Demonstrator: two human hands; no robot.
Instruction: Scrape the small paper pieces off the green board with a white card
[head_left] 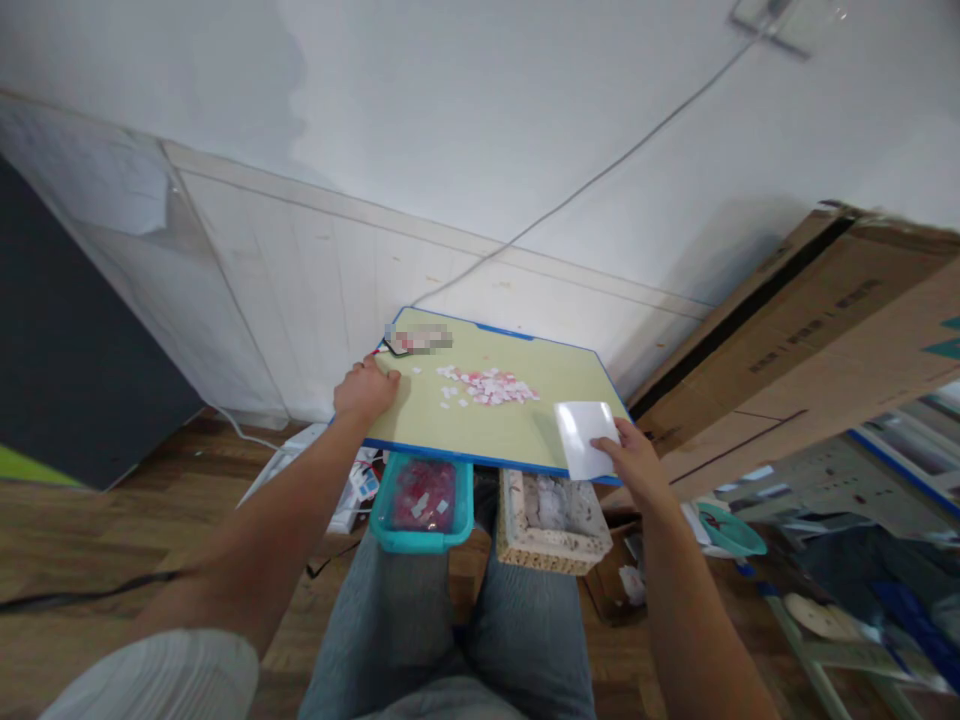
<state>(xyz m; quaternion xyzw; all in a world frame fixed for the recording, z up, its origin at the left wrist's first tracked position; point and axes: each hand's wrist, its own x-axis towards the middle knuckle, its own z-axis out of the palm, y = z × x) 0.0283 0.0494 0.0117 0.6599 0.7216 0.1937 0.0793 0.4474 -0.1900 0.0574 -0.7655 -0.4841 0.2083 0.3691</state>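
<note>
My right hand [634,455] grips a glossy white sheet [585,438] by its right side, thumb on top, over the table's front right corner. At the left edge of the small yellow-green table [420,425], my left hand [365,388] is closed with its fingers curled. A small red and white tip shows just beyond those fingers; what they hold, if anything, is hidden. Several small white and pink paper pieces [495,386] lie in a loose heap mid-table. Beyond my left hand lies a dark-edged, phone-like object [397,347], partly blurred out.
Below the table's front edge are a teal plastic basket [427,542] with pink contents and a speckled whitish box [555,555]. A tall cardboard box [817,330] leans at the right. Behind the table, a grey cable [600,180] runs down the white wall [465,120].
</note>
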